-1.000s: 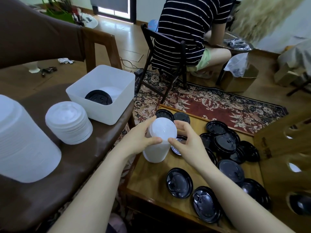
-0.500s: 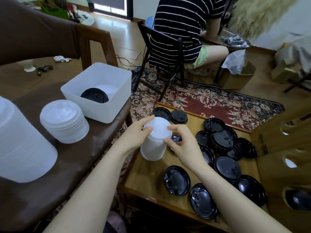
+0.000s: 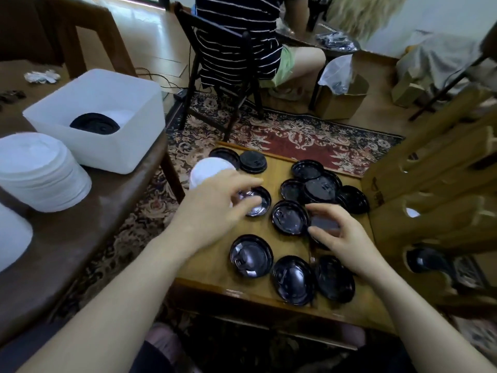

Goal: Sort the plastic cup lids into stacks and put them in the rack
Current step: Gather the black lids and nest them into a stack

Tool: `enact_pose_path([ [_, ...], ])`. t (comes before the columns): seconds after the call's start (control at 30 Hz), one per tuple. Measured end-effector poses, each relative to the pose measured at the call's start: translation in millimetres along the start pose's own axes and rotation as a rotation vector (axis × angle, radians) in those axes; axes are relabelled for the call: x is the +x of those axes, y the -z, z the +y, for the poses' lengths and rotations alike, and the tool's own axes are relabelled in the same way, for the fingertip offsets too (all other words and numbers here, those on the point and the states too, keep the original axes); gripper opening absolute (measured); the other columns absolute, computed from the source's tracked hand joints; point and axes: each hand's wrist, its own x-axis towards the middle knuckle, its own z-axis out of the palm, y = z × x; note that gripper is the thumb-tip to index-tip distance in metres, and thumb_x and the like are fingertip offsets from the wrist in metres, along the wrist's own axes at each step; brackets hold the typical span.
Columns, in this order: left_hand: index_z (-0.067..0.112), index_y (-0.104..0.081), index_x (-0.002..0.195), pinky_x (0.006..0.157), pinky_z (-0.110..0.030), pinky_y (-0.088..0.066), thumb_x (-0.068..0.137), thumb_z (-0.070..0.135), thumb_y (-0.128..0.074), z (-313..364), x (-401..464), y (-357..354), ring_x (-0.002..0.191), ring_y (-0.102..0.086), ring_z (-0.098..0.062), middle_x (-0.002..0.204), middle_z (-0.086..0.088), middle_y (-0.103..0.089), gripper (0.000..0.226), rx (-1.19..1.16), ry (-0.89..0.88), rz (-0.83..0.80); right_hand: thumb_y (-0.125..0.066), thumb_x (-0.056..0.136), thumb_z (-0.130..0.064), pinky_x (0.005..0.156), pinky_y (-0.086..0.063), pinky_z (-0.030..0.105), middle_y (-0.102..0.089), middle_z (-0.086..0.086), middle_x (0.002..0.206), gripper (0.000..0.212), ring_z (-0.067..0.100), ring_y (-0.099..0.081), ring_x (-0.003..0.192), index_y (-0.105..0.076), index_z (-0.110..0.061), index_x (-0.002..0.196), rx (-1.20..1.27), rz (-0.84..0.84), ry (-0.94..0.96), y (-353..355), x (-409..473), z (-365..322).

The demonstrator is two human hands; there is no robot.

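Note:
Several black plastic lids lie scattered on the small wooden table. At the table's far left corner stands a white stack of lids. My left hand hovers in front of that stack, its blurred fingers stretched out over a black lid. My right hand curls its thumb and fingers round a black lid near the table's middle. The tan rack with round holes stands at the right, and a black lid stack shows in one lower hole.
On the brown table at left stand a white bin holding a black lid, a white lid stack and a taller white stack. A person sits on a dark chair beyond, on a patterned rug.
Both hands have left the top of the white stack. My right hand moved right and took hold of a black lid. My left hand slid right, over another black lid.

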Motion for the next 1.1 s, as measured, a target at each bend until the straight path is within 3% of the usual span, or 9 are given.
enact_pose_path([
  [0.1, 0.036, -0.058, 0.135, 0.087, -0.028, -0.048, 0.095, 0.042, -0.061, 0, -5, -21, 0.098, -0.058, -0.005, 0.11, 0.016, -0.055, 0.04, 0.23, 0.04, -0.369, -0.069, 0.09, -0.02, 0.099, -0.049, 0.034, -0.055, -0.013, 0.126, 0.038, 0.003, -0.049, 0.121, -0.06, -0.033, 0.124, -0.084, -0.052, -0.007, 1, -20, 19],
  [0.17, 0.037, -0.054, 0.139, 0.086, -0.026, -0.045, 0.096, 0.044, -0.06, -4, -11, -28, 0.109, -0.056, -0.008, 0.115, 0.016, -0.052, 0.044, 0.338, 0.058, -0.473, -0.072, 0.088, -0.026, 0.105, -0.043, 0.035, -0.053, -0.014, 0.128, 0.044, 0.003, -0.045, 0.125, -0.056, -0.033, 0.128, -0.185, -0.1, 0.028, -1, -34, 27],
  [0.4, 0.033, -0.046, 0.147, 0.105, -0.031, -0.039, 0.094, 0.039, -0.065, -17, -31, -51, 0.135, -0.043, -0.012, 0.148, 0.01, -0.045, 0.057, 0.409, 0.091, -0.518, -0.073, 0.08, -0.053, 0.116, -0.008, 0.035, -0.026, -0.014, 0.151, 0.086, 0.004, -0.005, 0.145, -0.026, -0.038, 0.15, -0.526, -0.364, 0.11, -9, -49, 36],
  [0.5, 0.029, -0.028, 0.156, 0.123, -0.032, -0.016, 0.093, 0.041, -0.064, -22, -50, -78, 0.152, -0.015, -0.013, 0.166, 0.005, -0.016, 0.073, 0.551, 0.044, -0.542, -0.072, 0.079, -0.054, 0.117, -0.005, 0.036, -0.023, -0.012, 0.155, 0.092, 0.006, -0.001, 0.146, -0.02, -0.036, 0.153, -0.554, -0.372, 0.111, -18, -47, 39],
  [0.6, 0.022, -0.014, 0.159, 0.124, -0.034, 0.003, 0.097, 0.044, -0.057, -24, -59, -99, 0.154, 0.005, -0.011, 0.168, 0.004, 0.003, 0.079, 0.619, 0.009, -0.566, -0.07, 0.077, -0.059, 0.118, -0.003, 0.037, -0.02, -0.011, 0.157, 0.097, 0.008, 0.0, 0.147, -0.016, -0.036, 0.154, -0.597, -0.402, 0.112, -28, -46, 47],
  [0.8, 0.023, -0.029, 0.156, 0.12, -0.032, -0.013, 0.095, 0.045, -0.059, -35, -39, -108, 0.151, -0.018, -0.013, 0.165, 0.007, -0.022, 0.072, 0.682, 0.023, -0.579, -0.062, 0.078, -0.069, 0.117, -0.008, 0.034, -0.026, -0.015, 0.153, 0.092, 0.01, -0.007, 0.146, -0.021, -0.036, 0.153, -0.636, -0.326, 0.108, -39, -42, 57],
  [0.9, 0.027, -0.057, 0.137, 0.099, -0.032, -0.042, 0.098, 0.043, -0.057, -33, -27, -102, 0.128, -0.053, -0.018, 0.139, 0.006, -0.059, 0.043, 0.509, 0.089, -0.408, -0.06, 0.08, -0.069, 0.114, -0.008, 0.031, -0.025, -0.016, 0.152, 0.089, 0.009, -0.01, 0.144, -0.022, -0.035, 0.153, -0.625, -0.286, 0.101, -42, -40, 56],
  [1.0, 0.018, -0.071, 0.089, 0.066, -0.03, -0.048, 0.094, 0.033, -0.065, -34, -14, -93, 0.082, -0.068, -0.02, 0.079, 0.005, -0.071, 0.017, -0.139, 0.358, -0.149, -0.058, 0.082, -0.068, 0.11, -0.011, 0.025, -0.027, -0.018, 0.151, 0.088, 0.005, -0.014, 0.14, -0.02, -0.035, 0.153, -0.571, -0.238, 0.092, -39, -37, 50],
  [1.1, 0.014, -0.076, 0.093, 0.084, -0.041, -0.058, 0.092, 0.027, -0.069, -30, -8, -84, 0.088, -0.073, -0.027, 0.084, -0.006, -0.078, 0.015, -0.693, 0.61, -0.086, -0.056, 0.072, -0.076, 0.107, -0.014, 0.025, -0.032, -0.021, 0.147, 0.097, 0.002, -0.021, 0.138, -0.017, -0.038, 0.153, -0.3, -0.15, 0.032, -35, -33, 37],
])
